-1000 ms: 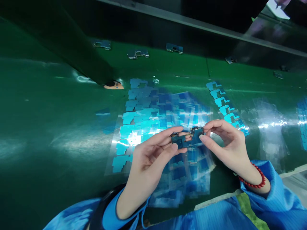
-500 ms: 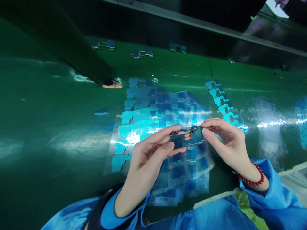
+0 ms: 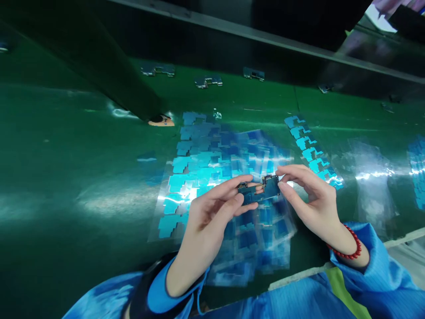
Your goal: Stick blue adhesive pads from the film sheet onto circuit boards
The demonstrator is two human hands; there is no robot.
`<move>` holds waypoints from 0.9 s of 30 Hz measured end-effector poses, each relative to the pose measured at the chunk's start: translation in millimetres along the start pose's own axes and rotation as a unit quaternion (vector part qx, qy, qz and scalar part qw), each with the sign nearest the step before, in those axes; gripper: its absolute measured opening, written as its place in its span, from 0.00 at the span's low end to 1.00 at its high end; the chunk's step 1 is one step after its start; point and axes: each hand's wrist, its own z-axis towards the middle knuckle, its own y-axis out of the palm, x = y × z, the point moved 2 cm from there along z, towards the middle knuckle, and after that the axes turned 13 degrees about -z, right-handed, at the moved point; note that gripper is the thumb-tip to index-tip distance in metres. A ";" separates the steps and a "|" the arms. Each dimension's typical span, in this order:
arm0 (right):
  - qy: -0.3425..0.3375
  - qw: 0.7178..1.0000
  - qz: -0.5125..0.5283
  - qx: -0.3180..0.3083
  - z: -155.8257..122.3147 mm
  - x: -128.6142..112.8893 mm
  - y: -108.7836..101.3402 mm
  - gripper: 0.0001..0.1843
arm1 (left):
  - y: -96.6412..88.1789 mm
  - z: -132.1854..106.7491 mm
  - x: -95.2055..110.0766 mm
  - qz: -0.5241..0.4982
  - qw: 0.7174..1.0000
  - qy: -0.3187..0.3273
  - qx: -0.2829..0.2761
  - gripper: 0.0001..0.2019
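well, one dark slanting post [image 3: 109,71] stands on the green bench [image 3: 83,150], and behind lie three clear boards [image 3: 208,82], dimmer ones rightward being hard to count. one circuit board [image 3: 270,188] is up over the blue film sheets [image 3: 195,164], gripped by the left hand [image 3: 207,221]; the right hand [image 3: 315,199] has two fingertips at its right end, whether pinching i can't tell.
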 end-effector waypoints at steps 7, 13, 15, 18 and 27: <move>-0.046 0.999 -0.023 0.003 1.0 -0.3 1.3 0.12 | 1.2 0.3 -0.4 0.011 1.000 0.021 0.007 0.07; -0.057 0.998 -0.010 -0.003 0.8 -2.5 1.7 0.07 | -0.7 1.5 -5.9 0.059 0.997 0.022 0.033 0.10; -0.066 0.998 -0.008 -0.020 0.3 -4.1 2.4 0.07 | -0.7 1.3 -5.6 0.080 0.996 0.022 0.039 0.12; -0.056 0.998 0.023 -0.034 -0.3 -5.7 2.9 0.07 | 0.6 1.8 -2.8 0.105 0.993 0.026 0.036 0.14; -0.126 0.991 -0.037 0.016 1.1 -15.0 -2.4 0.10 | 3.0 0.2 -8.4 0.254 0.965 0.065 -0.006 0.22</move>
